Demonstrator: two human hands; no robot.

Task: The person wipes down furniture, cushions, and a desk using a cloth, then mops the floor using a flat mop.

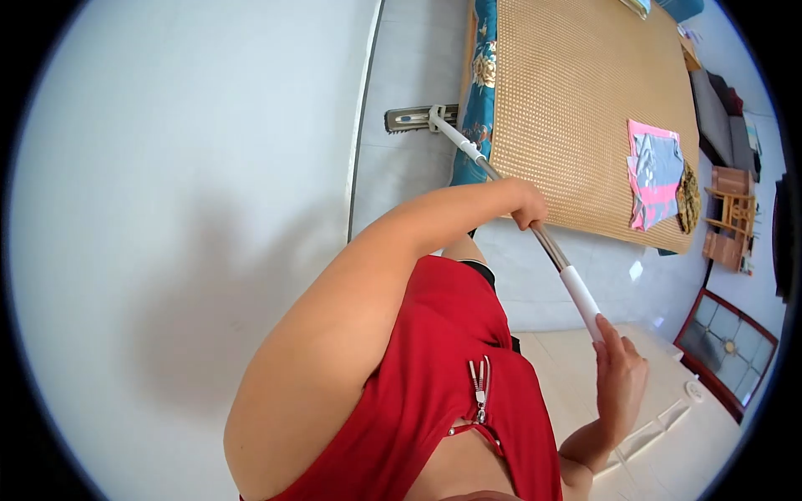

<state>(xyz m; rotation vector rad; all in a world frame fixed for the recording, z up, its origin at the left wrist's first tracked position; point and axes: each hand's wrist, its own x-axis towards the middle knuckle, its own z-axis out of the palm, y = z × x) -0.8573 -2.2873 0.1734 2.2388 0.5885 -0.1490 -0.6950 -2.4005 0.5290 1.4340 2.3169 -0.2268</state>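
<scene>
A flat mop has a metal pole (551, 248), a white handle grip (580, 299) and a rectangular head (409, 119). My left hand (528, 204) is closed round the metal pole at its middle. Lower right, my right hand (620, 363) is closed on the end of the white grip. The mop head lies on the grey tiled floor (401, 179), between the wall and the bed, its right end against the bed's blue floral side. From the head the pole slants past the bed's corner to my hands.
A bed with a woven tan mat (576, 108) fills the upper right, with folded pink and grey cloth (656, 175) on it. A pale wall (192, 167) runs along the left. Wooden chairs (731, 219), a grey sofa (713, 117) and a red-framed door (725, 346) stand at the far right.
</scene>
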